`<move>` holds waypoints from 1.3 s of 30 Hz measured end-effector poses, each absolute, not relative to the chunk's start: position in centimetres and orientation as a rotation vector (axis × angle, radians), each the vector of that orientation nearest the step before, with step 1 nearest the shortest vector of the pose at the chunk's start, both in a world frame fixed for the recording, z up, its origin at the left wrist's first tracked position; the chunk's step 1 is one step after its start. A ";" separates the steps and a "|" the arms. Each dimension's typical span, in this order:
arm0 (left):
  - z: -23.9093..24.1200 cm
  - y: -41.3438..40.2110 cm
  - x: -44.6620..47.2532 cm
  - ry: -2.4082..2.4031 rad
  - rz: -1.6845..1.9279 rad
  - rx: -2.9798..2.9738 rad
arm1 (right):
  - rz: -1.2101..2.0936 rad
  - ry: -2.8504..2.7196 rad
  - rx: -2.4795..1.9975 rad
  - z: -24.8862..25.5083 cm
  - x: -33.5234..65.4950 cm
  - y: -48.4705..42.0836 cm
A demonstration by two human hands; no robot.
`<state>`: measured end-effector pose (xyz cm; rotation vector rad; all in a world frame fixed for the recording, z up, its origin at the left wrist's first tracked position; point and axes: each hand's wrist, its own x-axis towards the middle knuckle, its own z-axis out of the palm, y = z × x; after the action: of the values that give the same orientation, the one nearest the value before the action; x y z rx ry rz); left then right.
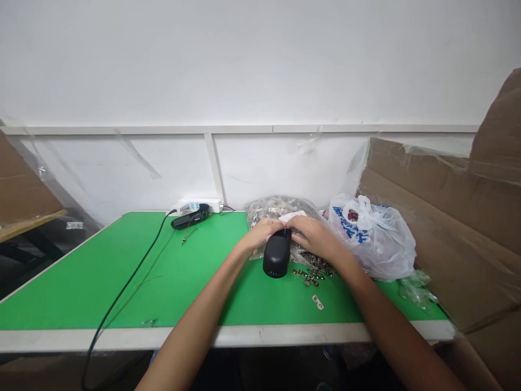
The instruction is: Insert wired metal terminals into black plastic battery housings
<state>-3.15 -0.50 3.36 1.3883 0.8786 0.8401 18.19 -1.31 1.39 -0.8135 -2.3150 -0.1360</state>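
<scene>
Grip of your left hand and right hand, beside the black device mid-frame, I cannot tell; keep both steady.

Tabletop green, edge white; device black; carrier bag white, print blue.

What the left hand and right hand work on is too small to tell. At eight o'clock, the bottom edge cuts off the cable; at three o'clock, the right edge cuts the cardboard.
</scene>
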 end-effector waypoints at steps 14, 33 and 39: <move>5.5 1.6 -4.2 0.970 1.478 0.507 | 0.916 -2.154 -1.065 4.7 19.2 -2.9; 4.5 1.7 -4.6 0.888 1.382 0.633 | 0.681 -2.624 -1.353 3.7 16.5 -5.1; 4.7 1.5 -4.3 0.953 1.386 0.690 | 0.775 -2.633 -1.510 4.5 16.0 -5.6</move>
<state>-4.33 1.53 4.66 0.6896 0.9533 1.3865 15.98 -5.60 4.55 -1.5100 -2.6334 0.7754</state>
